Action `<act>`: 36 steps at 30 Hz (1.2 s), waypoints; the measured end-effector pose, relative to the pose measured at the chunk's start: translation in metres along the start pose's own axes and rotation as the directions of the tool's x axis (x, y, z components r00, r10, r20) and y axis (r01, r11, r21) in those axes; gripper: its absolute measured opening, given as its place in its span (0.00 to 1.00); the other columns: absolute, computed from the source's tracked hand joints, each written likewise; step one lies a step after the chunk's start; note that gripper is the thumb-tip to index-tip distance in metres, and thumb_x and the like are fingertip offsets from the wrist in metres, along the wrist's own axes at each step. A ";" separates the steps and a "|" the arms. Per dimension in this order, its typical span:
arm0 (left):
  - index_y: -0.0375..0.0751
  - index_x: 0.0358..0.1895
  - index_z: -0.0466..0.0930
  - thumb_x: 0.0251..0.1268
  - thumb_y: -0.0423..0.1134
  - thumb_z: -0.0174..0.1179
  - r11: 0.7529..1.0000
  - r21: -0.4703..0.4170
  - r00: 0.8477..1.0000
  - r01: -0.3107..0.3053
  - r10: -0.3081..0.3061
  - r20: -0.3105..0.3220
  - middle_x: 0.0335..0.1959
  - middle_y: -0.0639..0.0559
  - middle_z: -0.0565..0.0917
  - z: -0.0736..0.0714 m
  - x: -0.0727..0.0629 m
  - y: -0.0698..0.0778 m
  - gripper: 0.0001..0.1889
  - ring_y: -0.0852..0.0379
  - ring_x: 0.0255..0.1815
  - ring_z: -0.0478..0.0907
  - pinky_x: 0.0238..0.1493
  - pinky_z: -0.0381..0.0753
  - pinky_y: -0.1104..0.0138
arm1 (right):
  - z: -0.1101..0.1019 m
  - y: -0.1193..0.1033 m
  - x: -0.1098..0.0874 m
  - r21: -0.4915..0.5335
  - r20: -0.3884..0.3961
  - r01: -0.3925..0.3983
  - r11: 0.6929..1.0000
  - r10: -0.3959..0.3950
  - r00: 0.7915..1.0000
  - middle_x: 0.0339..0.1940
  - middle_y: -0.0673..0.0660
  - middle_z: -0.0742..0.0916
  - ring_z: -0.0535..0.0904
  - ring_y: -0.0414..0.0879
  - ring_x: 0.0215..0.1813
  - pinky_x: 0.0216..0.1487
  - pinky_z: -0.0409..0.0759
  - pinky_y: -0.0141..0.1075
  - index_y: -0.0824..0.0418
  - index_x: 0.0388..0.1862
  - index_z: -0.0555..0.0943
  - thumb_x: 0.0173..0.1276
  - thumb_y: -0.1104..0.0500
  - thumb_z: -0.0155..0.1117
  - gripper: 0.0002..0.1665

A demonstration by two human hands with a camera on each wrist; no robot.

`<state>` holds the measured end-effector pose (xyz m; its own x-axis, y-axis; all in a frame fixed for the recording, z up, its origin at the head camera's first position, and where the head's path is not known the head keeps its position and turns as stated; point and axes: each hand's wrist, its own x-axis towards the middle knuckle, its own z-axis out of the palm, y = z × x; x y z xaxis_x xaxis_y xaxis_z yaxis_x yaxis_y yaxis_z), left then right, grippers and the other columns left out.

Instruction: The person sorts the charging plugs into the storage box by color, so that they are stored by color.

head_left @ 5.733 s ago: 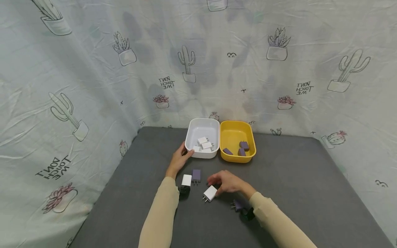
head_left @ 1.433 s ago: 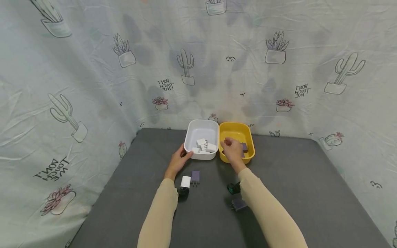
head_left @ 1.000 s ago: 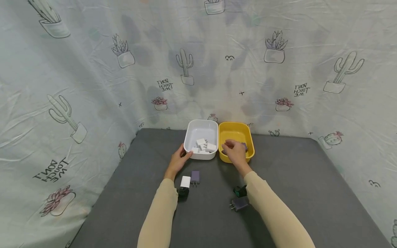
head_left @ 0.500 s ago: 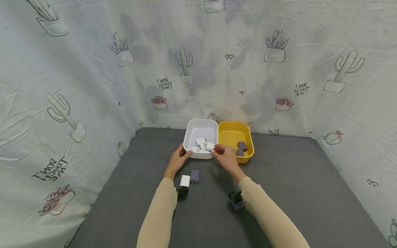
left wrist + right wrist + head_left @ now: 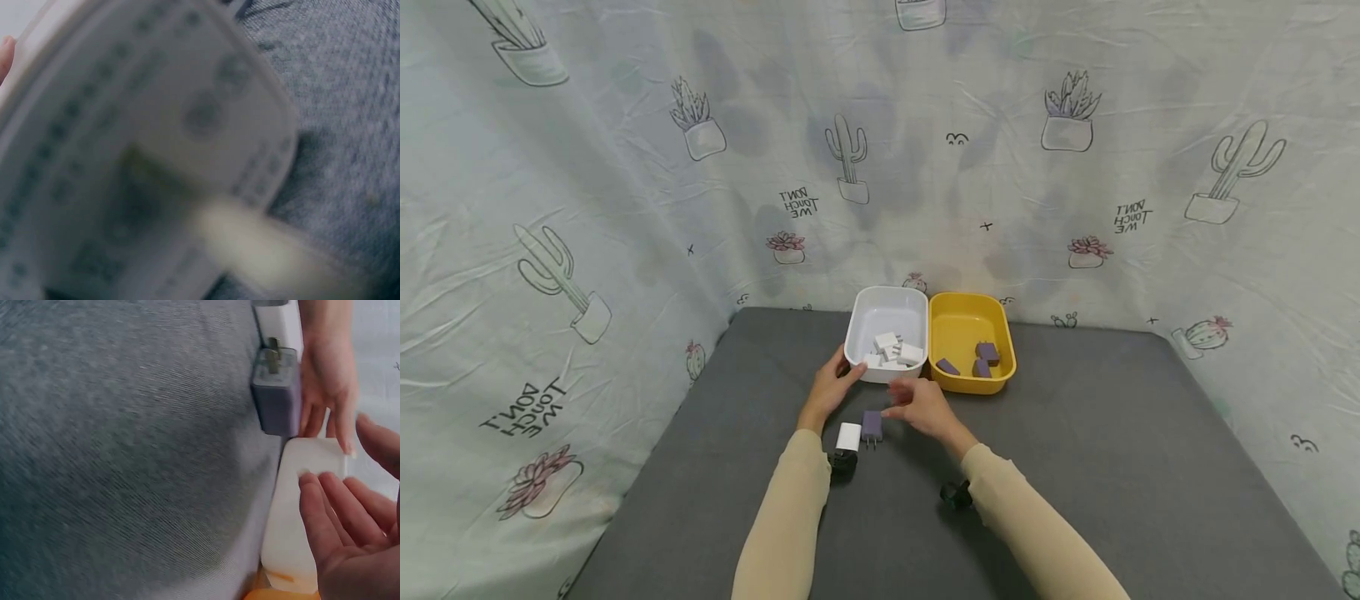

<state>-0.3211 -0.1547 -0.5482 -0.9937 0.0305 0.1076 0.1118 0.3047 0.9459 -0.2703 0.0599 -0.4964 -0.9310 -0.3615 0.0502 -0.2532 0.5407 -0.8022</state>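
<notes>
My left hand (image 5: 829, 387) grips the near left corner of the white bin (image 5: 880, 315), thumb over its rim. Several white chargers (image 5: 910, 355) lie in that bin. My right hand (image 5: 922, 407) hovers just right of a purple charger (image 5: 871, 426) on the table. In the right wrist view its fingers and thumb are apart, with nothing between them. A white charger (image 5: 848, 437) lies left of the purple one, beside my left wrist. Its printed prong face (image 5: 156, 112) fills the left wrist view, blurred.
A yellow bin (image 5: 964, 321) touches the white bin's right side and holds a few purple chargers (image 5: 987, 353). Both bins stand near the back of the dark grey table (image 5: 1112, 433). A cactus-printed curtain (image 5: 925, 183) hangs behind and at the sides.
My right hand has left the yellow bin, passed the white bin's near right corner, and come toward me. The white charger once near it is off the table. My left hand stays put.
</notes>
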 end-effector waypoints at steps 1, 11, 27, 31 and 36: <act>0.55 0.76 0.58 0.63 0.59 0.62 1.000 -0.001 1.000 -0.004 0.004 0.000 0.73 0.48 0.69 0.000 0.000 0.000 0.40 0.49 0.74 0.65 0.70 0.69 0.50 | 0.002 0.001 0.000 -0.015 0.022 0.008 1.000 -0.008 1.000 0.51 0.60 0.88 0.85 0.52 0.51 0.52 0.84 0.46 0.65 0.59 0.80 0.57 0.56 0.76 0.31; 0.55 0.77 0.56 0.65 0.57 0.61 1.000 0.001 1.000 -0.015 0.015 0.022 0.74 0.47 0.67 0.000 0.002 -0.005 0.39 0.47 0.75 0.63 0.71 0.67 0.49 | 0.017 -0.003 0.000 -0.055 0.088 -0.022 0.998 0.027 0.996 0.49 0.59 0.88 0.85 0.51 0.50 0.52 0.83 0.44 0.66 0.56 0.81 0.54 0.61 0.77 0.30; 0.45 0.77 0.54 0.69 0.47 0.61 1.000 0.003 0.998 -0.003 0.003 0.063 0.74 0.38 0.65 -0.008 -0.009 0.025 0.38 0.41 0.75 0.62 0.71 0.66 0.47 | 0.024 -0.001 -0.003 -0.132 0.132 -0.011 0.991 0.028 0.991 0.52 0.58 0.87 0.84 0.51 0.51 0.53 0.83 0.44 0.64 0.56 0.81 0.50 0.67 0.78 0.31; 0.49 0.77 0.55 0.67 0.52 0.61 1.000 -0.005 0.999 -0.010 0.010 0.044 0.74 0.42 0.66 -0.004 0.000 0.005 0.39 0.44 0.75 0.62 0.72 0.65 0.47 | 0.024 0.001 -0.002 -0.150 0.143 -0.003 0.989 0.024 0.989 0.53 0.58 0.87 0.84 0.51 0.52 0.53 0.83 0.44 0.63 0.56 0.81 0.51 0.67 0.78 0.31; 0.54 0.77 0.56 0.65 0.58 0.61 1.000 0.016 1.000 -0.017 0.016 0.019 0.73 0.47 0.68 -0.001 0.002 -0.004 0.40 0.48 0.74 0.64 0.72 0.67 0.50 | 0.024 0.002 -0.002 -0.160 0.149 0.000 0.987 0.025 0.988 0.53 0.58 0.87 0.84 0.51 0.53 0.55 0.82 0.45 0.63 0.57 0.81 0.51 0.66 0.78 0.31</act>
<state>-0.3232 -0.1565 -0.5516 -0.9917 0.0533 0.1174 0.1283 0.3190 0.9390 -0.2621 0.0433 -0.5128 -0.8872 -0.4575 -0.0591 -0.2915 0.6553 -0.6968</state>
